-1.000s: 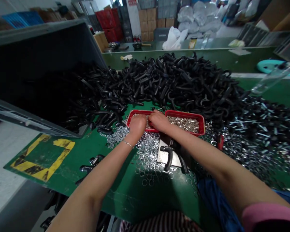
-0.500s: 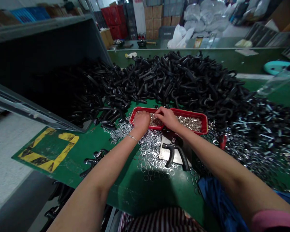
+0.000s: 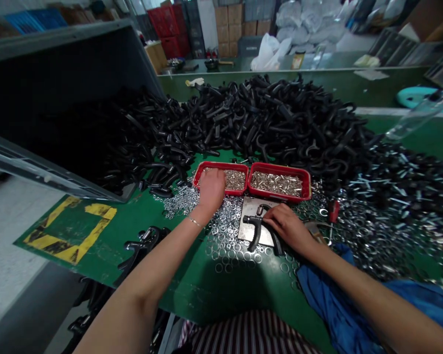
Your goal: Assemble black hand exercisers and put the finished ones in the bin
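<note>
A black hand grip exerciser [image 3: 256, 235] with two curved handles and a metal spring lies on a steel plate [image 3: 245, 230] in front of me. At the top of its right handle is my right hand [image 3: 291, 227], fingers pinched together; whatever sits between the fingertips is hidden. My left hand [image 3: 212, 189] reaches into the left red tray [image 3: 239, 166], fingertips closed down among small metal pins [image 3: 235, 180]. What those fingers hold cannot be seen. Beside it stands a second red tray [image 3: 305, 189], filled with longer metal pins [image 3: 276, 183].
Black curved handles [image 3: 239, 110] are heaped along the back and into a tipped grey crate [image 3: 133, 64] at left. Metal rings [image 3: 225, 241] lie around the plate. A red-handled screwdriver [image 3: 333, 210], blue cloth [image 3: 325, 295] and loose screws [image 3: 395, 189] are at right.
My right hand has left the red trays and come down toward me to the hand grip exerciser's right handle. The left hand stays in the left tray. The view has shifted slightly.
</note>
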A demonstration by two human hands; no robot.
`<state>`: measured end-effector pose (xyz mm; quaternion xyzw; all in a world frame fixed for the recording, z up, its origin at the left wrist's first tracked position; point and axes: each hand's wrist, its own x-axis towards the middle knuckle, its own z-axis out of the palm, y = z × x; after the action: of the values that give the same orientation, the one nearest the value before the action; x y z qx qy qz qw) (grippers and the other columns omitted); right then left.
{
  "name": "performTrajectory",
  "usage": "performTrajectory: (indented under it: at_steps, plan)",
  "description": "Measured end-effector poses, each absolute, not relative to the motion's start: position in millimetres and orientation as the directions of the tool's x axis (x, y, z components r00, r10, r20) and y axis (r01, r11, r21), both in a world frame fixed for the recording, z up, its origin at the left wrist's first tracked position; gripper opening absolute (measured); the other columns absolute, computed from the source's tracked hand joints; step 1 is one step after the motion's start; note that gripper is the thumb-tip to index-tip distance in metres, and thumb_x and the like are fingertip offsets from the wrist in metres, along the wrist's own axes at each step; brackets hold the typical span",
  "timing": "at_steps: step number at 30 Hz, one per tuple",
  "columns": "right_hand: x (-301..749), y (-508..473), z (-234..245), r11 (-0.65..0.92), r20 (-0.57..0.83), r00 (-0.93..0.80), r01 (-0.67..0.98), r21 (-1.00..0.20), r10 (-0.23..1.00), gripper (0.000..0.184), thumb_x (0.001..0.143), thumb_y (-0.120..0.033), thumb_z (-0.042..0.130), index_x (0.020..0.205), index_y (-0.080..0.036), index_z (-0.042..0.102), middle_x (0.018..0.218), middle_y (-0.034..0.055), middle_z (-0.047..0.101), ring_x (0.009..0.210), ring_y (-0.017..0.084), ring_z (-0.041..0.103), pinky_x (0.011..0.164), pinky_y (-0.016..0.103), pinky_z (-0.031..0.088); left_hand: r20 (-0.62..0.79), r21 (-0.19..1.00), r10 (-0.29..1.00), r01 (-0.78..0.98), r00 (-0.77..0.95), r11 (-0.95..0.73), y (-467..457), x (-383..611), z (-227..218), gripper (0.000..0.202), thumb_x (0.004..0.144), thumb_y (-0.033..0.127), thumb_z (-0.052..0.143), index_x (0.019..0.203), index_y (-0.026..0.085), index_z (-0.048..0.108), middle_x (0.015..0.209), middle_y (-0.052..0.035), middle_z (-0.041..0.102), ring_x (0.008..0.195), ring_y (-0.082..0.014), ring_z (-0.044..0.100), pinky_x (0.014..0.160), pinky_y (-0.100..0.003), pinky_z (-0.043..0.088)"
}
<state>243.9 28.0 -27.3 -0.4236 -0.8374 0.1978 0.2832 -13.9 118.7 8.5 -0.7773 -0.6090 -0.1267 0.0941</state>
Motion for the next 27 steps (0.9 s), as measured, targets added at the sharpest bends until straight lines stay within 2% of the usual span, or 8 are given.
performTrajectory:
  at_steps: [3,6,10,14,21,24,27]
  plan:
    - [240.7,28.1,-30.7,0.603,0.324,-0.511,0.637,-0.479,0.796,0.017,0.100,-0.027,0.051,0.091,-0.018,0.062,0.091,0.0091,0.067,0.090,0.023,0.057,0.083,0.038,0.047,0.325,0.208,0.901,0.907,0.288,-0.365,76.6,-3.5,7.2,0.023,0.101,0.029,0.044,0.098,0.016,0.062,0.096,-0.0089,0.066,0.095,-0.0244,0.059,0.089,-0.040,0.041]
    - [239.9,25.3,-33.0,0.620,0.347,-0.515,0.687,-0.380,0.784,0.019,0.100,-0.026,0.050,0.090,-0.016,0.062,0.090,0.0107,0.066,0.090,0.024,0.055,0.081,0.038,0.048,0.279,0.398,0.905,0.819,0.322,-0.414,42.0,9.8,3.6,0.019,0.101,0.029,0.047,0.095,0.018,0.062,0.096,-0.0046,0.067,0.094,-0.0208,0.059,0.090,-0.038,0.040]
    - [239.4,21.0,-36.6,0.643,0.334,-0.562,0.731,-0.227,0.757,0.020,0.100,-0.024,0.049,0.091,-0.014,0.064,0.089,0.0117,0.065,0.089,0.024,0.053,0.081,0.038,0.049,0.221,0.493,0.897,0.750,0.382,-0.441,25.3,27.2,-4.1,0.018,0.100,0.030,0.049,0.093,0.020,0.062,0.096,-0.0035,0.067,0.096,-0.0206,0.059,0.094,-0.038,0.038]
    - [243.8,17.7,-40.7,0.673,0.309,-0.610,0.721,-0.166,0.729,0.018,0.099,-0.020,0.049,0.094,-0.014,0.065,0.091,0.0119,0.065,0.090,0.025,0.053,0.082,0.038,0.050,0.194,0.474,0.882,0.746,0.430,-0.468,24.3,41.8,-13.7,0.015,0.098,0.030,0.052,0.093,0.020,0.062,0.096,-0.0039,0.066,0.097,-0.0212,0.057,0.094,-0.038,0.037]
    - [247.3,13.9,-42.1,0.703,0.294,-0.644,0.687,-0.183,0.706,0.020,0.098,-0.013,0.049,0.108,-0.011,0.065,0.105,0.0150,0.067,0.099,0.026,0.054,0.084,0.040,0.053,0.235,0.372,0.864,0.780,0.445,-0.503,21.2,50.8,-26.2,0.019,0.099,0.033,0.050,0.096,0.019,0.063,0.096,-0.0044,0.065,0.098,-0.0221,0.055,0.092,-0.039,0.037]
    - [249.8,14.7,-35.8,0.708,0.298,-0.643,0.656,-0.262,0.705,0.025,0.098,-0.014,0.047,0.117,-0.011,0.063,0.110,0.0156,0.067,0.102,0.026,0.056,0.087,0.041,0.053,0.268,0.276,0.819,0.774,0.507,-0.570,21.2,51.1,-29.0,0.021,0.100,0.028,0.046,0.098,0.018,0.063,0.097,-0.0060,0.065,0.098,-0.0228,0.055,0.092,-0.041,0.037]
    - [267.2,9.1,-24.3,0.635,0.316,-0.551,0.675,-0.375,0.772,0.031,0.099,-0.019,0.046,0.128,-0.014,0.058,0.117,0.0147,0.066,0.108,0.026,0.057,0.094,0.043,0.051,0.270,0.162,0.744,0.733,0.611,-0.661,21.3,49.4,-29.4,0.021,0.099,0.020,0.043,0.104,0.015,0.064,0.100,-0.0089,0.066,0.097,-0.0241,0.055,0.094,-0.043,0.037]
